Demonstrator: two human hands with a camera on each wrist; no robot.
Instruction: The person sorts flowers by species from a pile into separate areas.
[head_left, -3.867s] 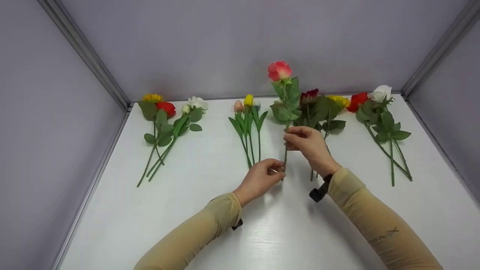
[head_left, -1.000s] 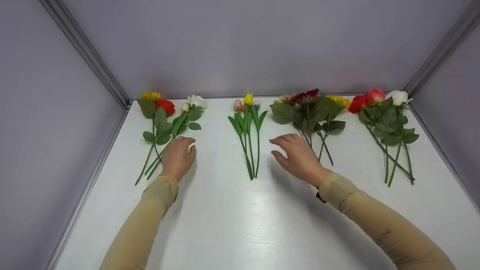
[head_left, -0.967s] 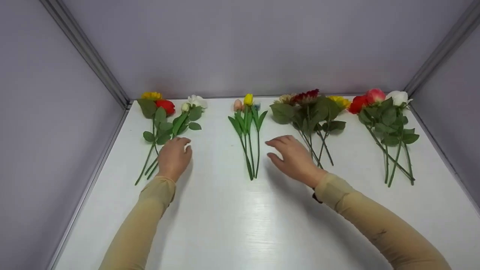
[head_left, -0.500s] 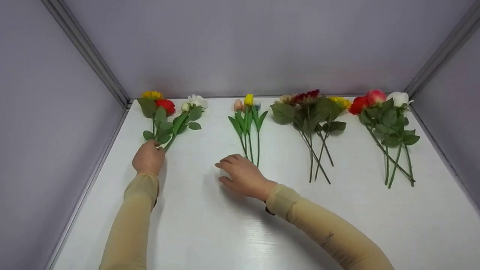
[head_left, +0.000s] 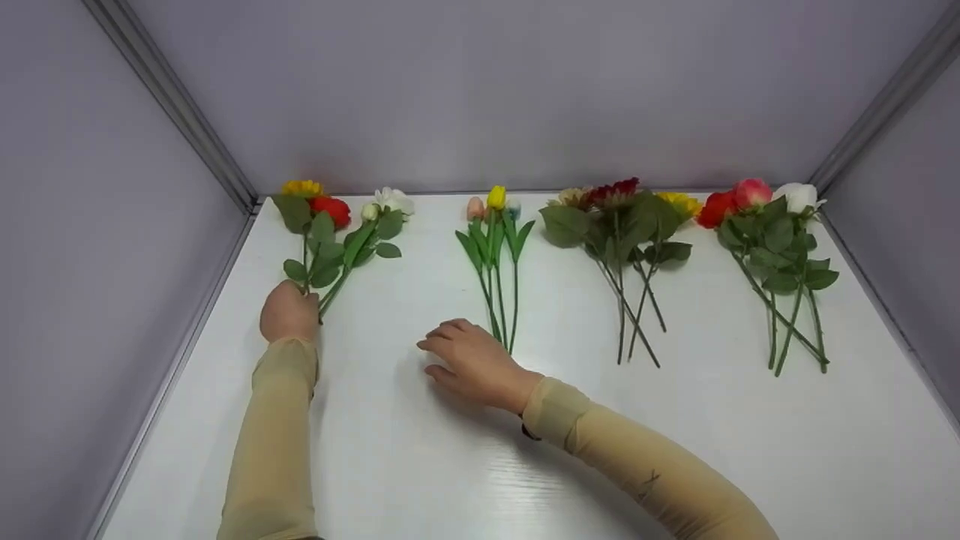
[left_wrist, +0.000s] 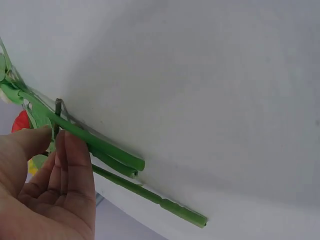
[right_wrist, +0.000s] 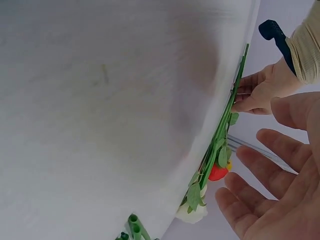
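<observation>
At the left end of the table, my left hand pinches a stem of the red rose, as far as the left wrist view shows: its thumb and fingertips meet around a short dark stem. Longer green stems pass just beyond the fingers. A sunflower lies beside the rose, and a white flower with a small white bud is to their right. My right hand hovers palm down, fingers loosely bent and holding nothing, near the stem ends of the tulips.
Further right on the white table lie dark red blooms and a yellow flower. A red rose, a pink rose and a white rose lie at the far right. Grey walls enclose the back and sides.
The pink rose, earlier held upright in both hands, now lies at the far right. My left hand has moved left onto the rose's stem; my right hand has moved left to below the tulips.
</observation>
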